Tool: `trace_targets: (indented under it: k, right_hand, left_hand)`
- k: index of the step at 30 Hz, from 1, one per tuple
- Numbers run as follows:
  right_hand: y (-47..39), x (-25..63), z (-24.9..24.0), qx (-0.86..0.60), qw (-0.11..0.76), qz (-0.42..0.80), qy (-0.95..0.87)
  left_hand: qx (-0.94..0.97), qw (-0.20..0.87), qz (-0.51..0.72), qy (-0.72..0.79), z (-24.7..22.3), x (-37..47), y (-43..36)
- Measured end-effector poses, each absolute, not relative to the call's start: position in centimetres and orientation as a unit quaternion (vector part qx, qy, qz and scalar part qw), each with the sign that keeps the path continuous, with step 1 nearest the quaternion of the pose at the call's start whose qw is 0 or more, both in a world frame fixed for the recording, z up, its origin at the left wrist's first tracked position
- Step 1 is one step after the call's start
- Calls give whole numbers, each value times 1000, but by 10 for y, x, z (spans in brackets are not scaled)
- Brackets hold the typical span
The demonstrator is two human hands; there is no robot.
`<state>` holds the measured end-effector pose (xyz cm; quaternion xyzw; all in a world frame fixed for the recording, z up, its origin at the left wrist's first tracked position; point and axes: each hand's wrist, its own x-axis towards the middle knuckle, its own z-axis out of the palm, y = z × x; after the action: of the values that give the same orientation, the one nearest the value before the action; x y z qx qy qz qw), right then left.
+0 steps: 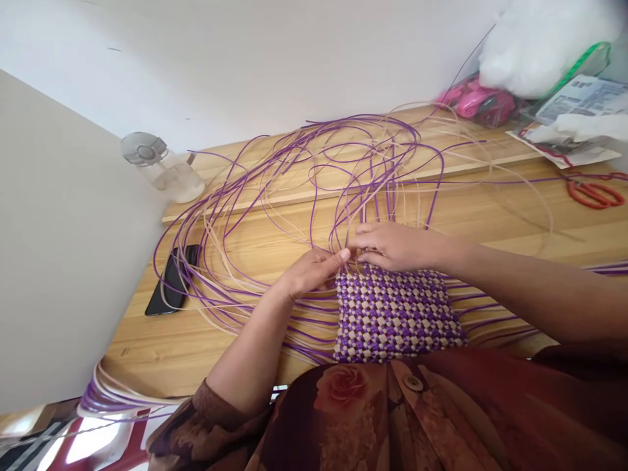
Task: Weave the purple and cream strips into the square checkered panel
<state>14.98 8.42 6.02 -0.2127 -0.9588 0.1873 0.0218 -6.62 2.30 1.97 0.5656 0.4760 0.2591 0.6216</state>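
Note:
A woven panel (400,314) in a purple and beige checked pattern lies on the wooden table in front of my body. Long loose purple and beige cords (265,170) run out from its far edge and both sides. My left hand (316,269) is at the panel's far left corner, its thumb and fingers pinched on cords there. My right hand (387,245) rests over the far edge, with its fingertips closed on cords beside the left thumb. The fingertips of both hands nearly meet. Exactly which strands they grip is partly hidden.
A black phone (171,281) lies at the left under cords. Behind it stands a clear plastic bottle with a grey lid (161,167). Red-handled scissors (593,191) lie at the right, near papers (564,140) and a pink bundle (481,101). More cords (105,392) hang over the left edge.

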Motion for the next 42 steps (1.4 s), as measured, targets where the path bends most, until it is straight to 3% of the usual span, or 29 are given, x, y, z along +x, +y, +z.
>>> trace_targets:
  k: [6, 11, 14, 20, 22, 26, 29, 35, 42]
  right_hand:
    - [82, 157, 89, -206, 59, 97, -972]
    - [71, 158, 113, -295, -14, 344, -891]
    - [70, 159, 111, -333, 21, 409, -850]
    - [88, 183, 77, -315, 208, 145, -915]
    - [91, 195, 68, -341, 216, 111, -908]
    - [70, 206, 64, -386, 152, 100, -904]
    - [38, 195, 72, -420, 103, 189, -882]
    - [-2, 165, 82, -498, 45, 604, -620]
    - [-21, 148, 74, -487, 99, 690, -526]
  left_hand:
    - [525, 709, 262, 391, 26, -55, 17]
    - [494, 746, 273, 352, 26, -53, 13]
    - [463, 763, 286, 350, 22, -51, 10]
    - [486, 738, 310, 351, 18, -47, 10]
    - [511, 720, 314, 350, 19, -48, 12]
    - [512, 736, 292, 334, 23, -53, 13]
    - [485, 759, 284, 329, 23, -52, 12]
    - [438, 758, 314, 367, 20, -44, 8]
    - [407, 746, 341, 403, 19, -34, 1]
